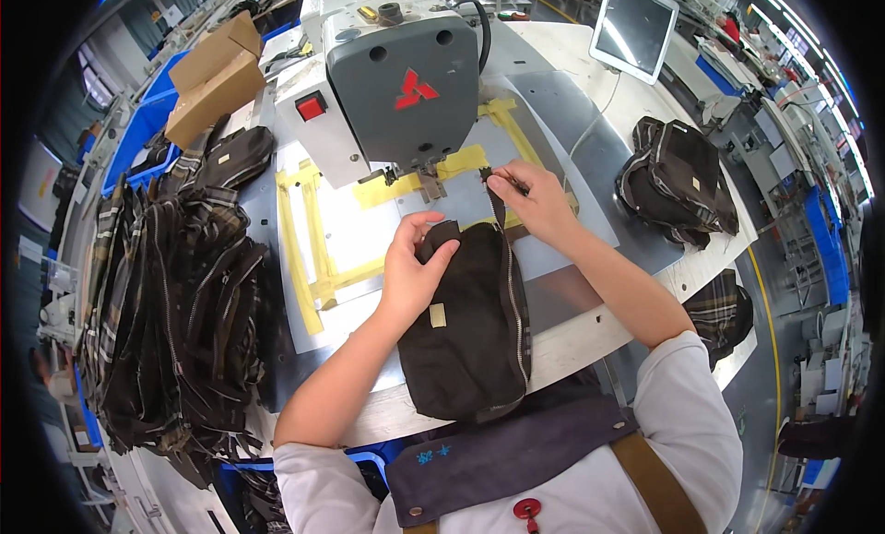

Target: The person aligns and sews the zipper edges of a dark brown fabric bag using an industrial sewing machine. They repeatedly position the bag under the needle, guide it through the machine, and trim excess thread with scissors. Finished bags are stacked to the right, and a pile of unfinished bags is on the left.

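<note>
A dark brown fabric bag [466, 322] with a long zipper and a small pale patch lies on the front of the sewing table. My left hand [415, 267] grips its top left corner, thumb over the fabric. My right hand [530, 197] is closed on the zipper end [496, 202] at the bag's top right, with a small dark item between the fingers that I cannot make out. Just beyond my hands are the sewing machine's grey head [396, 105] and metal presser foot [429, 183], above a plate [355, 239] marked with yellow tape.
A pile of dark plaid bags [175, 322] fills the left, with a cardboard box [212, 77] and blue bin [134, 160] behind. Folded bags [678, 179] sit at the right, another [714, 317] below. A white screen [634, 27] stands at the back right.
</note>
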{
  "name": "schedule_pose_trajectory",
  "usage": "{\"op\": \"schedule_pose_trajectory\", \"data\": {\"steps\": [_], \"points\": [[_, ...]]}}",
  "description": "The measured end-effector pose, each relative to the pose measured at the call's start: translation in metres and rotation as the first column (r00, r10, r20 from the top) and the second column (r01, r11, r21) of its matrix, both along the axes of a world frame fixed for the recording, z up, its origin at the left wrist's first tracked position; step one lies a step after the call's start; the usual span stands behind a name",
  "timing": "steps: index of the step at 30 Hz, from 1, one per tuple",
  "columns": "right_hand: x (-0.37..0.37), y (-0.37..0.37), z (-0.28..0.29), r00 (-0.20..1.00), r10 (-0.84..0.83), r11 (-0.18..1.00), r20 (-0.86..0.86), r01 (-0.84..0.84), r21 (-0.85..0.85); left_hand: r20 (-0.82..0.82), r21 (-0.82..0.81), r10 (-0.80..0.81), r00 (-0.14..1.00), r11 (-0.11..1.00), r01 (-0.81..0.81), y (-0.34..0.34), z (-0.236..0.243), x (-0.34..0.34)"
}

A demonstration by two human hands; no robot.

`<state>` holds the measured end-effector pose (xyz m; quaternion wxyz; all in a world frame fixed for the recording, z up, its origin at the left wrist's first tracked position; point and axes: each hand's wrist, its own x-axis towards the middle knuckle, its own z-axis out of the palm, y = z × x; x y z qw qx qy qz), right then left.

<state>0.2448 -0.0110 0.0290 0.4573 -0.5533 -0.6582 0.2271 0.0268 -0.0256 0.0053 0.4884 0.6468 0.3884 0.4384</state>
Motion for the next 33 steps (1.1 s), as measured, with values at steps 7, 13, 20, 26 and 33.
{"op": "schedule_pose_trajectory", "data": {"steps": [7,13,20,26,33], "points": [[0.006,-0.016,0.008,0.999,-0.049,0.997,0.016,0.050,-0.054,0.028,0.024,-0.015,1.000,1.000,0.014,0.001,-0.005,-0.001],[-0.017,-0.036,0.025,0.996,0.002,0.980,0.093,-0.020,0.197,-0.008,-0.002,-0.005,1.000,1.000,0.005,0.001,-0.005,0.000],[-0.034,-0.020,0.001,0.899,0.123,0.973,0.421,-0.192,0.126,-0.077,0.054,-0.071,0.994,0.996,0.076,-0.004,-0.001,0.001],[0.030,0.003,0.013,0.849,-0.241,0.970,0.471,0.205,0.128,-0.187,0.057,-0.235,0.954,0.967,0.250,-0.023,0.004,0.003],[0.091,-0.039,0.007,0.761,-0.052,0.998,0.647,0.016,0.062,-0.261,0.152,-0.143,0.955,0.970,0.187,-0.011,-0.006,0.007]]}}
